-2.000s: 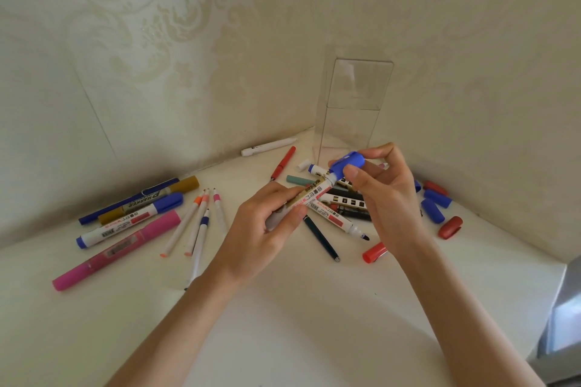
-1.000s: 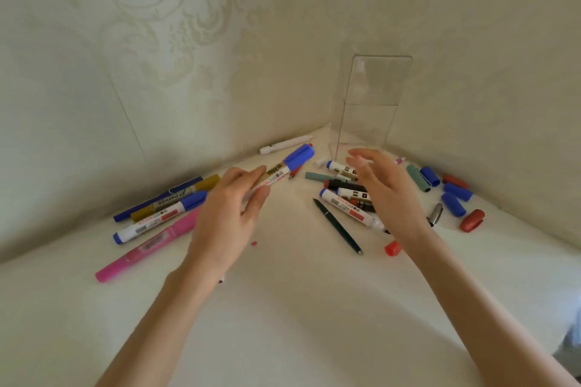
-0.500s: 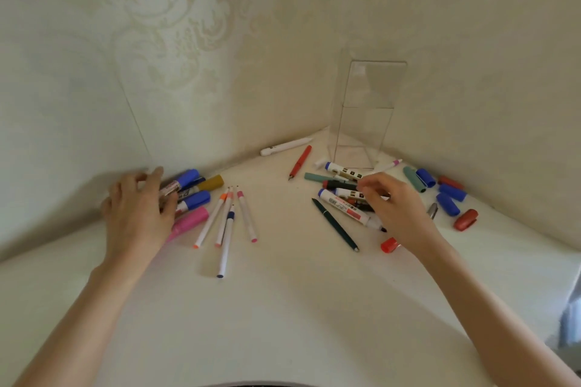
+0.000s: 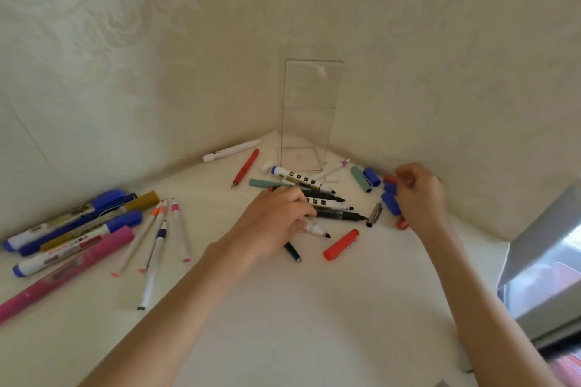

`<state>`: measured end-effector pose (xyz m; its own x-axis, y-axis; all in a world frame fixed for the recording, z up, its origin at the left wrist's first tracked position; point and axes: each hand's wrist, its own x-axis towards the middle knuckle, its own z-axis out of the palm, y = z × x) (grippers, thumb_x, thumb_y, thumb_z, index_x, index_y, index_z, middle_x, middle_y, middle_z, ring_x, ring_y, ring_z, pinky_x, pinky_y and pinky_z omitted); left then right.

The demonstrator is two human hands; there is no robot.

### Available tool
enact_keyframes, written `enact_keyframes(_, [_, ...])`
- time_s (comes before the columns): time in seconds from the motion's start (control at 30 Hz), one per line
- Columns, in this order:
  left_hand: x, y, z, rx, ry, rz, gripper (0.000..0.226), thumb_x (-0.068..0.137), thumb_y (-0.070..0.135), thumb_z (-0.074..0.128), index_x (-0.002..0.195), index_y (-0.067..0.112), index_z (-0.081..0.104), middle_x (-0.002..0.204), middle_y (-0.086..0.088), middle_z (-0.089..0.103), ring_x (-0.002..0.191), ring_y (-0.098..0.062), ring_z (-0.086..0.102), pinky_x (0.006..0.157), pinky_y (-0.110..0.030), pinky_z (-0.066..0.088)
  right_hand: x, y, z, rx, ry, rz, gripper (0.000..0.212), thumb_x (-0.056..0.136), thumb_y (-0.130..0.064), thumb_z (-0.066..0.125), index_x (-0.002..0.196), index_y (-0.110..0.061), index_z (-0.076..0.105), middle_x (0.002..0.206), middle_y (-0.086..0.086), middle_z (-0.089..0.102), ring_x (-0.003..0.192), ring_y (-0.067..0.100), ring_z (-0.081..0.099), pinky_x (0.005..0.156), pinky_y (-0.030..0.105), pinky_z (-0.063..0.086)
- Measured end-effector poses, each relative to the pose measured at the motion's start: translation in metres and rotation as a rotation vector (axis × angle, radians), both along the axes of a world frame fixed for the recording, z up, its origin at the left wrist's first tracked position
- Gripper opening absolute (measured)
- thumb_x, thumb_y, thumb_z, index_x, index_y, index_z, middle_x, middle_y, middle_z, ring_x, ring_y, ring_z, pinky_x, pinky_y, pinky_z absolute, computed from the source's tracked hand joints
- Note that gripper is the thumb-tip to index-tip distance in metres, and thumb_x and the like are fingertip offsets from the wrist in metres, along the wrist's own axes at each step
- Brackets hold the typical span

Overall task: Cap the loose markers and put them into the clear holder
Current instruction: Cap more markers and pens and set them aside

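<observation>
The right hand (image 4: 419, 198) (motion-blurred) hides part of the red caps (image 4: 390, 179); its grip is unreadable.

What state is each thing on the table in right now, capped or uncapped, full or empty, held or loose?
Clear holder: upright, empty.
Left hand: closed on an uncapped marker.
Right hand: over the loose caps; grip unclear.
Red cap: loose.
Middle markers: uncapped, piled.
Blue-capped markers: capped, lying at left.
Pink marker: capped, lying flat.

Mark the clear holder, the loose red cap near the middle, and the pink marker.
clear holder (image 4: 309, 110), head view, on its front wall.
red cap (image 4: 341, 244), head view, mid-length of the cap.
pink marker (image 4: 67, 270), head view, middle of its barrel.
</observation>
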<state>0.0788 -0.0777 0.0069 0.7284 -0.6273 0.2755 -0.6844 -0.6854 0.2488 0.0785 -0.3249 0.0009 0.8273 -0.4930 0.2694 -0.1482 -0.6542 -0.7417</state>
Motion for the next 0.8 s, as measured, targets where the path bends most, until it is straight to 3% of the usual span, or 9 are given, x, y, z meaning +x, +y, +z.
enact_keyframes(0.1, [0.012,-0.005,-0.006,0.046,0.085,0.001,0.026,0.089,0.030,0.056,0.115,0.029,0.060,0.112,0.009,0.054,0.105,-0.009,0.045,0.083,-0.021,0.029,0.006,-0.006,0.000,-0.080,0.075,-0.060,0.019,0.091,-0.013,0.042,0.091,-0.018,0.061,0.100,0.008,0.063,0.047,0.035,0.061,0.033,0.025,0.040])
enact_keyframes(0.13, [0.015,-0.004,-0.006,0.062,0.081,-0.002,0.025,0.088,0.031,0.056,0.113,0.030,0.061,0.111,0.009,0.054,0.105,-0.009,0.045,0.084,-0.022,0.029,0.010,-0.005,0.000,-0.118,0.106,-0.029,0.017,0.091,-0.017,0.045,0.090,-0.017,0.062,0.095,0.007,0.064,0.056,0.036,0.063,0.037,0.029,0.045])
enact_keyframes(0.2, [0.018,-0.003,-0.006,0.080,0.030,-0.008,0.023,0.089,0.032,0.055,0.111,0.029,0.061,0.110,0.009,0.054,0.109,-0.009,0.045,0.085,-0.023,0.026,0.022,0.001,0.001,-0.228,0.157,0.026,0.017,0.091,-0.024,0.052,0.094,-0.014,0.066,0.091,0.008,0.065,0.086,0.038,0.061,0.061,0.042,0.054])
enact_keyframes(0.27, [0.019,0.000,-0.004,0.009,-0.045,-0.016,0.021,0.089,0.032,0.055,0.108,0.027,0.062,0.108,0.008,0.056,0.108,-0.011,0.048,0.086,-0.023,0.024,0.036,0.005,0.002,-0.367,0.200,0.050,0.022,0.091,-0.028,0.054,0.098,-0.012,0.067,0.098,0.011,0.068,0.102,0.036,0.055,0.081,0.041,0.049])
enact_keyframes(0.37, [0.014,0.011,0.002,-0.203,-0.141,-0.011,0.023,0.090,0.033,0.050,0.107,0.022,0.062,0.101,0.006,0.056,0.098,-0.012,0.053,0.096,-0.024,0.029,0.052,0.012,0.000,-0.533,0.254,0.063,0.024,0.093,-0.024,0.049,0.099,-0.008,0.066,0.101,0.017,0.067,0.108,0.036,0.049,0.085,0.037,0.041])
enact_keyframes(0.47, [0.007,0.024,0.009,-0.410,-0.058,0.049,0.027,0.092,0.034,0.046,0.112,0.022,0.060,0.104,0.005,0.053,0.103,-0.010,0.050,0.090,-0.020,0.035,0.061,0.015,-0.003,-0.577,0.271,0.044,0.022,0.093,-0.016,0.046,0.101,-0.007,0.064,0.103,0.017,0.067,0.109,0.037,0.047,0.083,0.036,0.040])
enact_keyframes(0.57, [0.001,0.037,0.010,-0.491,0.004,0.090,0.024,0.094,0.029,0.048,0.115,0.021,0.057,0.108,0.007,0.049,0.114,-0.009,0.047,0.085,-0.016,0.040,0.064,0.017,0.001,-0.462,0.225,0.083,0.027,0.089,-0.005,0.049,0.113,-0.007,0.061,0.111,0.015,0.066,0.109,0.032,0.053,0.091,0.033,0.043])
enact_keyframes(0.63, [-0.005,0.046,0.009,-0.523,0.005,0.104,0.026,0.094,0.028,0.048,0.116,0.020,0.056,0.110,0.007,0.048,0.114,-0.005,0.046,0.083,-0.012,0.042,0.056,0.025,0.008,-0.271,0.096,0.148,0.031,0.089,-0.002,0.052,0.118,-0.009,0.059,0.115,0.011,0.061,0.104,0.024,0.057,0.087,0.029,0.044])
enact_keyframes(0.8, [-0.020,0.067,0.010,-0.657,-0.116,0.100,0.025,0.090,0.024,0.054,0.111,0.013,0.059,0.104,0.000,0.051,0.095,-0.001,0.051,0.081,-0.010,0.042,-0.005,0.088,0.036,0.317,-0.256,0.603,0.034,0.086,0.006,0.057,0.102,-0.023,0.063,0.103,0.002,0.063,0.096,0.008,0.063,0.083,0.017,0.049])
